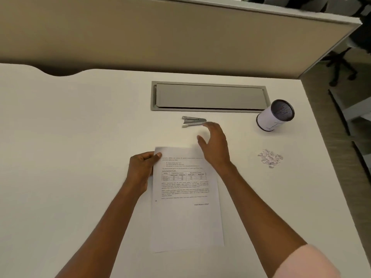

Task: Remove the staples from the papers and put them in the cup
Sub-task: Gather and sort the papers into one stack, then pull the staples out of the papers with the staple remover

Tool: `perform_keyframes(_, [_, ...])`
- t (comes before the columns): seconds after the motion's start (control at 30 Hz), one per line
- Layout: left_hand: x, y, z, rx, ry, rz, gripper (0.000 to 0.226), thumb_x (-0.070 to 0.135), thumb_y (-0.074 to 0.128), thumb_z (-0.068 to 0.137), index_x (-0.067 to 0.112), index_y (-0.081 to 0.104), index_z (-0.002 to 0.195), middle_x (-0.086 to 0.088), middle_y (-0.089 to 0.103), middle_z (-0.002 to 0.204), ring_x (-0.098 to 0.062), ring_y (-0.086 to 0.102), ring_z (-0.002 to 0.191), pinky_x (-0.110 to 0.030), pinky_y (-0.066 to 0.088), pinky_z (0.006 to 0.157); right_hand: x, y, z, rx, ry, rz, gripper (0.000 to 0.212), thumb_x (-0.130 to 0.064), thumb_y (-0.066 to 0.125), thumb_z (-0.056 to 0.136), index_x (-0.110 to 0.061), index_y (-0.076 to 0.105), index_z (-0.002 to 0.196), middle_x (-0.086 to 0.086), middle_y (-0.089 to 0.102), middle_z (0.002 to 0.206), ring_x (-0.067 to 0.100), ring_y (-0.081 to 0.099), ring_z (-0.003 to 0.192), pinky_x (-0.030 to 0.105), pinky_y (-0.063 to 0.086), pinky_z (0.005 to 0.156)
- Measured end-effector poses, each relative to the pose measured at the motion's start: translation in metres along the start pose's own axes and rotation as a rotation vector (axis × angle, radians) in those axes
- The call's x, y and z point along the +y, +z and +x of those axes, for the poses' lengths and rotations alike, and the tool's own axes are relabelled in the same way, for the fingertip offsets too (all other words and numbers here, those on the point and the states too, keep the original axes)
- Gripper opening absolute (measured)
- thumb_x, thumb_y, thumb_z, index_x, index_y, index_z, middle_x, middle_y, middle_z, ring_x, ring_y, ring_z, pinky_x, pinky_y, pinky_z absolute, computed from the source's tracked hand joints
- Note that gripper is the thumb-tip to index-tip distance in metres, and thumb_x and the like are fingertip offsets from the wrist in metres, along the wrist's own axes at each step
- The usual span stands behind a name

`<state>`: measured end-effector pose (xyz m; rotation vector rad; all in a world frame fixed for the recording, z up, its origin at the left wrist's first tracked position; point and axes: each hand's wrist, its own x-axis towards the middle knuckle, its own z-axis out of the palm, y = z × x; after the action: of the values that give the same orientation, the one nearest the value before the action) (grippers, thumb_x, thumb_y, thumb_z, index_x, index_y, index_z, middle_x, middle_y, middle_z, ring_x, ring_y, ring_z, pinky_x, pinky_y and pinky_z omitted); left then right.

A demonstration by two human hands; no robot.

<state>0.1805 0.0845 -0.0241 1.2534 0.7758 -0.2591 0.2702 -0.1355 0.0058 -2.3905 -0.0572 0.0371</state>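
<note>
White papers (186, 207) lay at the centre of a pale desk (80, 137), the left hand (141, 169) pinching their upper left corner. The right hand (215, 146), fingers spread and holding nothing, hovered just below the metal staple remover (193, 121). At right stood the cup (275, 116), paper scraps (270, 157) below it.

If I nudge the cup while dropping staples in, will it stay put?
Probably not firmly. The cup looks taller than wide, so a push near its rim could tip it. Its mesh inside suggests it is light and may slide on the smooth desk.
</note>
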Motion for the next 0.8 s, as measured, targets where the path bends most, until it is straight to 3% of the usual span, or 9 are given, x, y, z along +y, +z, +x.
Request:
perform_keyframes(0.07, [0.003, 0.006, 0.003, 0.014, -0.003, -0.007, 0.013, 0.013, 0.073, 0.100, 0.002, 0.080, 0.102, -0.015, 0.085, 0.097, -0.029, 0.082, 0.083, -0.038, 0.068, 0.073, -0.004, 0.010, 0.031, -0.066, -0.058, -0.098, 0.058, -0.015, 0.073, 0.095, -0.012, 0.051, 0.148, 0.007, 0.048, 0.156, 0.023, 0.045, 0.144, 0.037, 0.037, 0.122])
perform_keyframes(0.13, [0.006, 0.010, 0.004, 0.035, -0.002, -0.004, 0.010, 0.012, 0.074, 0.099, 0.003, 0.079, 0.100, -0.013, 0.085, 0.093, -0.024, 0.082, 0.077, -0.032, 0.066, 0.064, -0.006, 0.017, 0.056, -0.101, -0.115, -0.186, 0.062, -0.015, 0.077, 0.091, -0.012, 0.053, 0.148, 0.007, 0.051, 0.155, 0.025, 0.047, 0.143, 0.035, 0.036, 0.122])
perform_keyframes(0.23, [0.008, 0.013, 0.005, 0.053, -0.005, -0.013, 0.009, 0.012, 0.076, 0.098, 0.003, 0.077, 0.098, -0.015, 0.084, 0.093, -0.024, 0.081, 0.075, -0.030, 0.065, 0.061, -0.002, 0.023, 0.077, -0.169, -0.197, -0.282, 0.053, -0.012, 0.081, 0.086, -0.010, 0.064, 0.136, 0.007, 0.065, 0.139, 0.028, 0.059, 0.128, 0.034, 0.044, 0.112])
perform_keyframes(0.37, [0.009, 0.014, 0.002, 0.025, -0.014, -0.046, 0.013, 0.013, 0.078, 0.096, 0.002, 0.078, 0.103, -0.016, 0.084, 0.096, -0.030, 0.081, 0.082, -0.033, 0.067, 0.066, 0.005, 0.024, 0.082, -0.183, -0.222, -0.282, 0.030, -0.017, 0.078, 0.089, -0.014, 0.072, 0.119, 0.003, 0.070, 0.117, 0.025, 0.064, 0.109, 0.038, 0.052, 0.094])
perform_keyframes(0.6, [0.012, 0.017, -0.019, -0.013, 0.026, -0.073, 0.013, 0.015, 0.081, 0.093, 0.003, 0.077, 0.097, -0.021, 0.083, 0.096, -0.031, 0.080, 0.080, -0.032, 0.064, 0.066, -0.030, -0.019, 0.052, -0.238, -0.029, 0.285, 0.025, -0.023, 0.071, 0.097, -0.015, 0.071, 0.121, 0.002, 0.073, 0.111, 0.022, 0.072, 0.083, 0.035, 0.062, 0.076])
perform_keyframes(0.8, [0.024, 0.024, -0.058, -0.041, 0.098, -0.021, 0.015, 0.020, 0.080, 0.095, 0.005, 0.076, 0.096, -0.017, 0.084, 0.094, -0.027, 0.079, 0.077, -0.035, 0.063, 0.073, -0.059, -0.077, -0.006, -0.270, 0.110, 0.651, 0.023, -0.020, 0.074, 0.095, -0.017, 0.076, 0.118, 0.000, 0.074, 0.083, 0.012, 0.061, 0.068, 0.017, 0.049, 0.064])
